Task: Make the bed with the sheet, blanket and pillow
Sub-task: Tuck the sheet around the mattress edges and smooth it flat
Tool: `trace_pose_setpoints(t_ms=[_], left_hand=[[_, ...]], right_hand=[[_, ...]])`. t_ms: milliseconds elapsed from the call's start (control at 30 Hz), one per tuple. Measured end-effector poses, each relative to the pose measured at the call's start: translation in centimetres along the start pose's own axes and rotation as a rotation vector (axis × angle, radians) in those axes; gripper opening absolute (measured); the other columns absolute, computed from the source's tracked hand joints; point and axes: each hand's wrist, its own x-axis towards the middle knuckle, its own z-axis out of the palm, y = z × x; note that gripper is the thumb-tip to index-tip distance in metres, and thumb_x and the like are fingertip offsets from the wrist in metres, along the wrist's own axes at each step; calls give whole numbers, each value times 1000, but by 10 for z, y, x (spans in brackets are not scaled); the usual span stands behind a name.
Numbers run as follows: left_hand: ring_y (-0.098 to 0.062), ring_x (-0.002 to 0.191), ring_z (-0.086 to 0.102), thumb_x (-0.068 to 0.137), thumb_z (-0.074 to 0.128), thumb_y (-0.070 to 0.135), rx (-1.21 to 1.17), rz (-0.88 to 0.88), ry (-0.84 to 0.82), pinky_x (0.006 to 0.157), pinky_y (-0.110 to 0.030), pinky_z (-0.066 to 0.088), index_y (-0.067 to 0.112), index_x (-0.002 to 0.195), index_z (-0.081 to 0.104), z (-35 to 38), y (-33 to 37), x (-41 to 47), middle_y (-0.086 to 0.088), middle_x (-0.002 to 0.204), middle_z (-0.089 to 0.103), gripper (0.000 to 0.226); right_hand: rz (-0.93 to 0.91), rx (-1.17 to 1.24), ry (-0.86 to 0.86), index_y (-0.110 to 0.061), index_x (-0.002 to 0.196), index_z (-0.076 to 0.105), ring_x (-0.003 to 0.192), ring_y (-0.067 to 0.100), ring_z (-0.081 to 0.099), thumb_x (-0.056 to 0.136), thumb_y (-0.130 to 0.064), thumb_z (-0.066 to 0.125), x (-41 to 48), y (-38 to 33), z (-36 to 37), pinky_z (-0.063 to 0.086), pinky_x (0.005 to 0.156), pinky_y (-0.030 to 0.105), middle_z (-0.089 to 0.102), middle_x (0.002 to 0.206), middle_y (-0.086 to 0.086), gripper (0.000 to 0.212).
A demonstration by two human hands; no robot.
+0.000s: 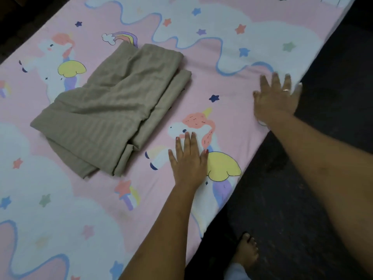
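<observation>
Both forearms are bare, with no sleeve visible up to the frame edge. The left hand (188, 161) has red polish on the fingernails. The right hand (276, 98) is blurred; it wears a light metal ring (286, 90) on one finger. Below the right forearm, a bare foot (246, 250) shows, and a pale trouser hem (236, 270) covers its ankle.

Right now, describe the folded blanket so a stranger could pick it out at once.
Start from the pink sheet printed with unicorns, clouds and stars that covers the bed. On it, beyond and to the left of the left hand pressed flat on the sheet, lies the folded blanket. It is the only plain thing there: taupe, faintly striped, with stacked folded edges.
</observation>
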Motion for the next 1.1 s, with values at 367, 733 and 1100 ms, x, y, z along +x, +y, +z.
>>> trace_pose_setpoints(t_ms=[367,733,1100], left_hand=[[-15,146,3,86,24,38,-318,-71,79,115,-34,4,18,150,16,-8,15,-2,4,157,11,68],[-16,146,-1,100,36,23,-320,-125,-50,115,-41,3,24,151,10,-18,48,0,4,159,1,57],[-21,146,-6,101,29,27,-155,-125,41,115,-47,5,25,151,3,-27,63,73,0,159,-5,56]], right_hand=[[-722,10,-38,-35,150,17,146,21,12,94,-55,12,-26,-31,25,8,115,42,15,159,-9,60],[-497,2,-80,-26,153,6,147,19,-2,97,-50,12,-11,-12,-8,-4,116,45,0,161,-3,61],[-723,-13,-43,-32,142,42,136,31,39,88,-57,19,76,16,8,25,109,46,44,147,-2,63]])
